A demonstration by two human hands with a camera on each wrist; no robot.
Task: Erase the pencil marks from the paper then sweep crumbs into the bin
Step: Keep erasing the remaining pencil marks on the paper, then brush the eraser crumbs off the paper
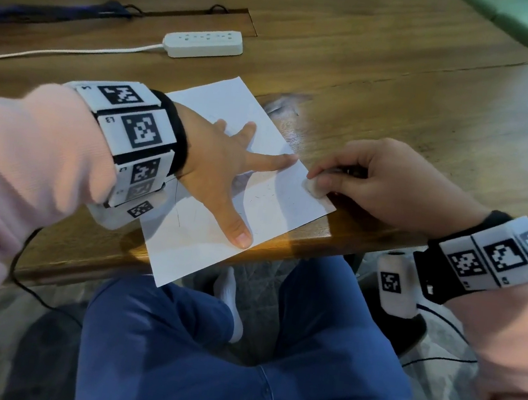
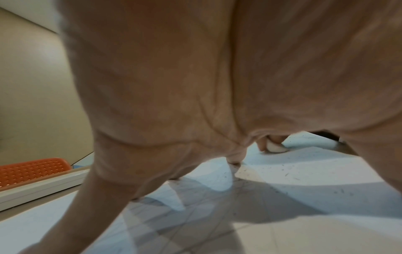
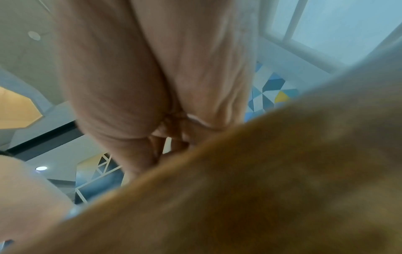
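A white sheet of paper (image 1: 205,235) lies at the near edge of the wooden table (image 1: 402,93), one corner hanging over it. My left hand (image 1: 225,175) lies flat on the sheet with fingers spread, pressing it down. My right hand (image 1: 368,182) pinches a small white eraser (image 1: 314,188) against the paper's right edge. In the left wrist view the eraser (image 2: 276,148) sits beyond my palm, and dark crumbs (image 2: 289,173) are scattered on the paper (image 2: 304,232). Faint pencil lines (image 1: 177,209) show near my left wrist. The right wrist view shows only my blurred palm and table edge.
A white power strip (image 1: 203,43) with its cable lies behind the paper. A dark cloth (image 1: 46,12) lies at the far left by a cable hatch. An orange perforated basket (image 2: 32,170) shows in the left wrist view. My knees are below the table edge.
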